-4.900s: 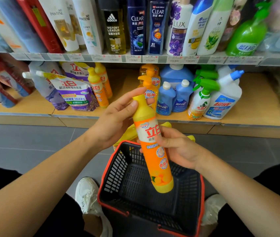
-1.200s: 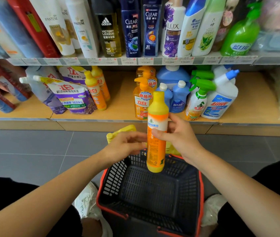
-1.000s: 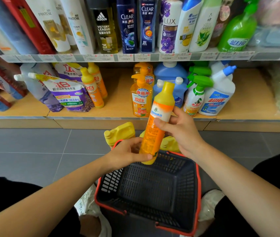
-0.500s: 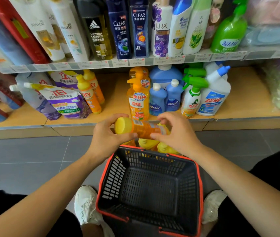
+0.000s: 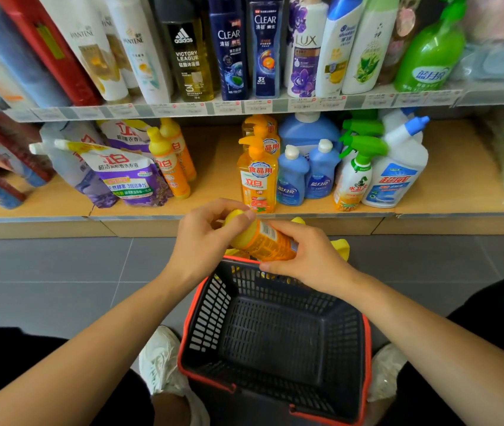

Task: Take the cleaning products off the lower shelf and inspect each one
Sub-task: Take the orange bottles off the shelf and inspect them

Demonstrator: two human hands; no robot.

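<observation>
Head view: orange bottle [image 5: 264, 242] lies sideways just above basket [image 5: 201, 305] rim, cap end clasped by your left grip [image 5: 204, 238], body wrapped in your right grip [image 5: 309, 256], so inspection under way, judged early; most products [image 5: 290, 176] on lower shelf [image 5: 214, 182] beyond both grips await.

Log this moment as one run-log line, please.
step: inspect | orange bottle: sideways above basket rim | left hand: grips cap | right hand: grips body

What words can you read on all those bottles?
"adidas VICTORY LEAGUE": dark bottle, upper shelf.
"CLEAR": navy bottle and its neighbour.
"LUX": purple-flower bottle.
"PANTENE": white bottle.
"立白": orange pump bottle.
Price tags: too blurred.
Held orange bottle: label unreadable.
</observation>
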